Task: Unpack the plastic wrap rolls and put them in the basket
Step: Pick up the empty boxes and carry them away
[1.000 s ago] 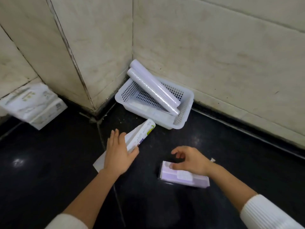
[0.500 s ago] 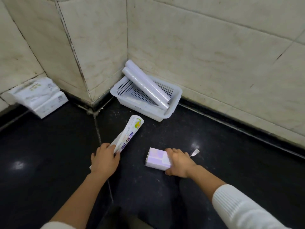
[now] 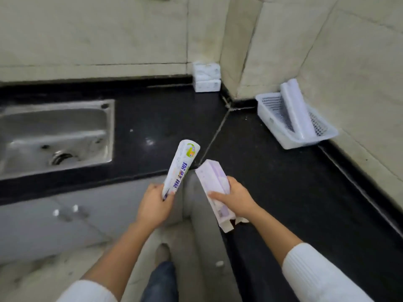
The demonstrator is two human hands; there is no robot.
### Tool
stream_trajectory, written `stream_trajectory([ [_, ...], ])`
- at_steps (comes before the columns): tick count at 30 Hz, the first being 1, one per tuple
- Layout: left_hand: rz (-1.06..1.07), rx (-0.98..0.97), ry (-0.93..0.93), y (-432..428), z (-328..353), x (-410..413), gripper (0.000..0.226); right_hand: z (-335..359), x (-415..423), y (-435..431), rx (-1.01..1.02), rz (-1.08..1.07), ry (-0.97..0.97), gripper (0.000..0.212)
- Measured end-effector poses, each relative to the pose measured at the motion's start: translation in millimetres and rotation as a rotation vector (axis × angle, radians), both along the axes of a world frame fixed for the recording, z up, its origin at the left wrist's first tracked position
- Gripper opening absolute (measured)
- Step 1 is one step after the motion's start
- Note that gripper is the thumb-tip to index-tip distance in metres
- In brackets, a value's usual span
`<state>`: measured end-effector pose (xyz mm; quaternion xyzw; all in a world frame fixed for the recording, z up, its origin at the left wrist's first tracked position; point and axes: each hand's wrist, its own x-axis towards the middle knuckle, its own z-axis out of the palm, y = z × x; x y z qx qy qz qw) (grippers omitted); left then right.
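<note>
My left hand (image 3: 153, 204) grips the lower end of a white printed wrapper (image 3: 181, 165), rolled like a tube and pointing up and away. My right hand (image 3: 234, 197) holds a pale purple carton (image 3: 214, 183) with an opened flap at its near end. Both are lifted off the black counter (image 3: 272, 182), near its front edge. At the right, against the wall, stands a white perforated basket (image 3: 270, 118) with two plastic wrap rolls (image 3: 297, 112) leaning in it, their upper ends sticking out over the rim.
A steel sink (image 3: 54, 136) is sunk into the counter at the left. Two stacked white tissue packs (image 3: 206, 77) sit in the far corner. Tiled walls close off the back and right. Below the counter edge I see the floor and my leg.
Both hands have lifted the wrapper and the carton off the counter and pulled them back toward me. My view has swung left, so the basket now sits at the right and the sink shows.
</note>
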<state>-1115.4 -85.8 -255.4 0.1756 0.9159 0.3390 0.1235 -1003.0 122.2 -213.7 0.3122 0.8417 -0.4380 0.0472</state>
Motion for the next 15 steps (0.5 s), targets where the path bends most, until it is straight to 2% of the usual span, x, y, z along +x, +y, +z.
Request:
stream_trajectory([
  [9, 0.572, 0.038, -0.206, -236, -6, 157, 0.024, -11, 15, -226, -0.198, 0.423, -0.168, 0.024],
  [13, 0.819, 0.13, -0.318, -339, -12, 237, 0.022, -17, 53, -342, -0.247, 0.596, -0.275, 0.024],
  [15, 0.931, 0.17, -0.342, -396, -20, 279, 0.02, -20, 76, -405, -0.231, 0.697, -0.321, 0.032],
])
